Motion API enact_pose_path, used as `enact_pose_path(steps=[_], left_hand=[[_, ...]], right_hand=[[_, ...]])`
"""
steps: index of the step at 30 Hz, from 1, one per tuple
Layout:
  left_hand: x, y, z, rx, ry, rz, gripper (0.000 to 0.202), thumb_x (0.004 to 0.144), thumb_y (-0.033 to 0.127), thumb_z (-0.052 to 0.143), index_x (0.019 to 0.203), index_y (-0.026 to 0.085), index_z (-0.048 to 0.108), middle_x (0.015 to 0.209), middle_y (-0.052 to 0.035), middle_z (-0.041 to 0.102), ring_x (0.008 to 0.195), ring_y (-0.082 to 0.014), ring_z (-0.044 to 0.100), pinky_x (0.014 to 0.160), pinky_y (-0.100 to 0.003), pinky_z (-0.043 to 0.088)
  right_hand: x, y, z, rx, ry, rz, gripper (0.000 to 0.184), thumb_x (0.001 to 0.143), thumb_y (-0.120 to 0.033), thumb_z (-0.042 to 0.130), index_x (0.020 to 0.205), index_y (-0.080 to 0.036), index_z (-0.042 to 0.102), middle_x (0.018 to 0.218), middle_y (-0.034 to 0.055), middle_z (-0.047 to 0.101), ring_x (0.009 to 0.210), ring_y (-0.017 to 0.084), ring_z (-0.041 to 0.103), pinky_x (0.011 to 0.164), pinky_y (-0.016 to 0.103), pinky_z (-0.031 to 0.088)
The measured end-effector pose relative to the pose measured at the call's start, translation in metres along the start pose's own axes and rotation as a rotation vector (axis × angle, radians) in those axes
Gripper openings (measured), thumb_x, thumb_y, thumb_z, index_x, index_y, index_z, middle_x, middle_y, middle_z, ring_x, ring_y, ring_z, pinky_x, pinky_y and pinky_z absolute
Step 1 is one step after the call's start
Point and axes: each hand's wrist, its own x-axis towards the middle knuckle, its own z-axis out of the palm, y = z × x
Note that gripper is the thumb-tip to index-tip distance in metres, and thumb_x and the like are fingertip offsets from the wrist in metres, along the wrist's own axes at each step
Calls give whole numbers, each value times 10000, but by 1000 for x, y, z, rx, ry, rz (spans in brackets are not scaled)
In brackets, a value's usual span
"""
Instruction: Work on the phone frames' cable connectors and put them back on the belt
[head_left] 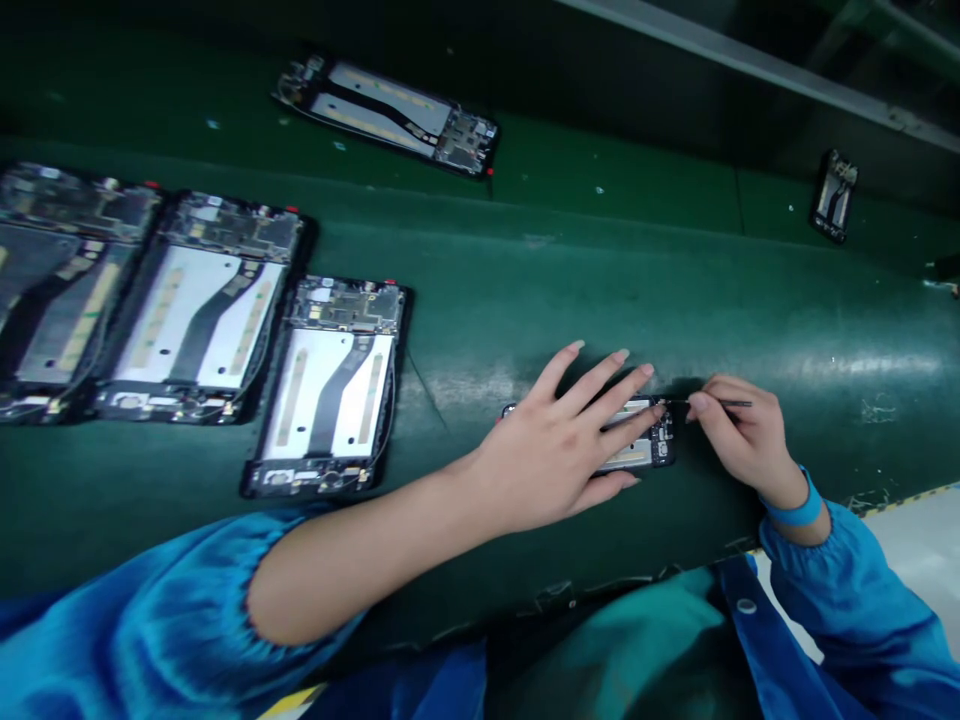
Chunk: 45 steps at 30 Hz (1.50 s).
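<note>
My left hand lies flat with fingers stretched out on an opened phone chassis, pressing it to the green belt. Most of that chassis is hidden under the hand. My right hand is closed in a pinch on thin dark tweezers. The tweezer tip points left at the chassis's right end, close to my left fingertips.
Three more open phone chassis lie side by side at the left, the nearest one beside my left forearm. Another chassis lies further back, and a small one at the far right. A pale floor strip shows past the belt edge.
</note>
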Motion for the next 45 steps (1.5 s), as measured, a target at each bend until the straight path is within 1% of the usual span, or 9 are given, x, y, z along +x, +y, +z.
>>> enact_pose_path(steps=[6, 12, 17, 21, 26, 33, 37, 41, 45], left_hand=[[0, -1, 1, 7, -3, 7, 586, 977, 527, 588, 1486, 240, 548, 1608, -140, 436, 1477, -416, 395, 1203, -696, 252], [-2, -1, 1, 23, -26, 1, 580, 996, 540, 541, 1500, 251, 526, 1625, -118, 416, 1490, -402, 372, 1207, -692, 232], [2, -2, -1, -49, -14, -45, 533, 960, 512, 591, 1412, 230, 624, 1513, -167, 538, 1455, -428, 404, 1169, -710, 270], [4, -4, 0, -84, 10, -97, 542, 885, 522, 664, 1355, 250, 677, 1396, -180, 609, 1439, -443, 415, 1153, -722, 268], [2, -5, 2, 5, 32, -16, 524, 943, 546, 586, 1354, 235, 677, 1458, -167, 583, 1435, -423, 425, 1150, -690, 293], [1, -1, 8, 21, 63, 13, 482, 964, 534, 575, 1312, 227, 704, 1519, -160, 540, 1437, -421, 431, 1153, -668, 283], [1, -9, -12, -28, 28, -2, 448, 982, 504, 572, 1298, 217, 704, 1472, -164, 582, 1389, -399, 485, 1128, -624, 311], [-1, -42, -48, -128, -135, -214, 273, 1004, 382, 559, 1051, 227, 779, 1066, -64, 764, 1007, -256, 671, 961, -456, 419], [-3, -70, -59, -347, -285, -269, 181, 948, 301, 630, 896, 248, 795, 913, -7, 781, 943, -213, 644, 914, -374, 428]], right_hand=[[8, 5, 12, -64, -50, -48, 344, 1042, -314, 502, 717, -222, 567, 643, 21, 553, 620, 164, 537, 625, 326, 426], [6, 3, 14, -83, 25, -39, 358, 1024, -256, 514, 667, -225, 511, 614, 15, 507, 603, 168, 503, 615, 331, 400], [16, 1, 9, -49, -20, 145, 387, 1020, -307, 525, 649, -212, 575, 661, 35, 607, 647, 170, 586, 658, 317, 442], [35, 3, -4, 142, -183, 411, 412, 980, -395, 579, 637, -188, 675, 631, 32, 648, 589, 145, 601, 586, 271, 456], [53, -4, -15, 262, -615, 711, 399, 906, -325, 636, 542, -166, 667, 438, -3, 581, 340, 82, 477, 384, 204, 370], [63, -10, -12, 267, -714, 795, 379, 899, -259, 616, 541, -154, 679, 469, 17, 653, 327, 67, 531, 323, 144, 359], [68, -11, -9, 255, -743, 855, 386, 891, -203, 590, 519, -151, 680, 506, 49, 691, 371, 91, 598, 351, 144, 431], [67, -10, -7, 245, -746, 872, 365, 895, -185, 579, 564, -132, 722, 574, 86, 733, 438, 121, 660, 363, 150, 466], [62, -4, -3, 275, -741, 872, 369, 909, -201, 573, 591, -120, 742, 588, 111, 738, 504, 151, 703, 374, 155, 487]])
